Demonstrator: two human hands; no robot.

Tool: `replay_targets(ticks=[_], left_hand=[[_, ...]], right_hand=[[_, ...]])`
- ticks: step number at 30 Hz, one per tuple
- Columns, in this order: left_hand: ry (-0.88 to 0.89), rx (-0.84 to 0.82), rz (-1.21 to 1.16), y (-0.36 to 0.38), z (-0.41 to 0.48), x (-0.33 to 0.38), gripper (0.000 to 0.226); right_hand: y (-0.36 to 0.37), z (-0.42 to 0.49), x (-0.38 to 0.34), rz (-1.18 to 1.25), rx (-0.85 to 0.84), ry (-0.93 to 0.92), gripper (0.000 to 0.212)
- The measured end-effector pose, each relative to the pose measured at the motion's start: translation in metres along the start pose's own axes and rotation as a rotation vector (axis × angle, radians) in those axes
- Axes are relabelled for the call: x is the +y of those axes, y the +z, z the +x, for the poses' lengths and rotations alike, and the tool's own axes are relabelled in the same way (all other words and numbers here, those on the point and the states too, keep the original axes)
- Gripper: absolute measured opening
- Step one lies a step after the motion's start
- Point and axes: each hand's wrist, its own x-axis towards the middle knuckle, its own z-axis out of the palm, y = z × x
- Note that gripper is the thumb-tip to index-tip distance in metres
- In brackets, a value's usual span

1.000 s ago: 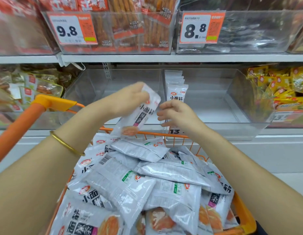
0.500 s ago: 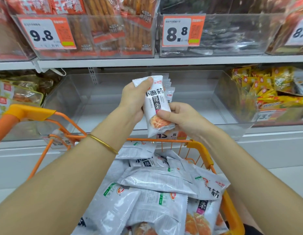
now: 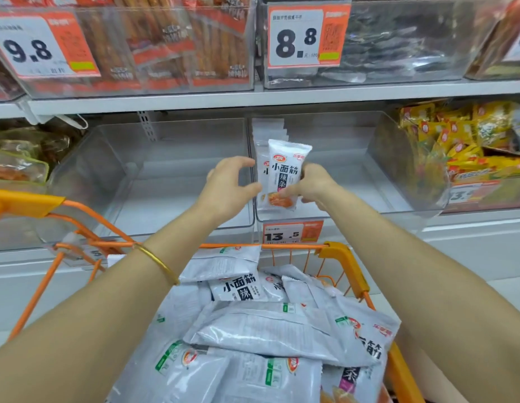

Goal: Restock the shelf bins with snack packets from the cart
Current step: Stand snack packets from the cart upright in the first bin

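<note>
Packet (image 3: 285, 167) upright at front of row (image 3: 267, 128) in clear bin (image 3: 369, 199) | right grip (image 3: 314, 184) pinches its lower edge | left grip (image 3: 228, 187) released beside it | risk: unsupported row may topple forward once freed

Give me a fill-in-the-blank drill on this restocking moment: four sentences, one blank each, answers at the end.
1. The right hand grips a snack packet at the bin whose price tag reads ____.
2. The left hand beside the snack packet holds ____.
3. The cart has a frame coloured ____.
4. The gold bangle is worn on the ____ wrist.

Missing words: 13.5; nothing; orange; left.
</note>
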Motion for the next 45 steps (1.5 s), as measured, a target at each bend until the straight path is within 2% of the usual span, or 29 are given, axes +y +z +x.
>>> replay_targets(ticks=[8,13,16,21,26,29,31,32,34,37,41,45], left_hand=[[0.023,-0.043,0.083,0.004,0.001,-0.009,0.053],[0.036,-0.051,0.061,0.003,0.002,-0.011,0.053],[0.045,-0.049,0.066,0.001,0.0,-0.011,0.052],[0.111,-0.008,0.058,-0.014,-0.01,-0.009,0.031],[0.161,-0.204,0.13,-0.032,-0.023,-0.001,0.023],[0.189,-0.372,0.215,-0.036,-0.032,0.004,0.024],[0.195,-0.47,0.242,-0.035,-0.038,0.005,0.028],[0.195,-0.506,0.252,-0.033,-0.041,0.005,0.03],[0.19,-0.553,0.283,-0.031,-0.043,0.002,0.035],[0.188,-0.587,0.332,-0.029,-0.045,0.0,0.042],[0.209,-0.6,0.367,-0.029,-0.046,0.0,0.041],[0.2,-0.705,0.352,-0.036,-0.048,0.003,0.049]], right_hand=[[0.03,0.031,-0.001,-0.346,0.059,0.094,0.026],[0.033,0.03,0.001,-0.262,0.094,0.094,0.032],[0.03,0.029,0.004,-0.227,0.07,0.119,0.052],[0.023,0.024,0.01,-0.14,0.036,0.108,0.043],[0.023,0.022,0.011,-0.087,0.089,0.077,0.037],[0.025,0.021,0.01,-0.117,0.111,0.043,0.021],[0.025,0.022,0.01,-0.132,0.097,0.044,0.02],[0.024,0.023,0.01,-0.133,0.086,0.053,0.026],[0.022,0.023,0.01,-0.126,0.059,0.076,0.035],[0.019,0.021,0.012,-0.14,0.036,0.07,0.034],[0.016,0.017,0.011,-0.15,0.048,0.066,0.039],[0.014,0.011,0.008,-0.161,0.059,0.032,0.036]])
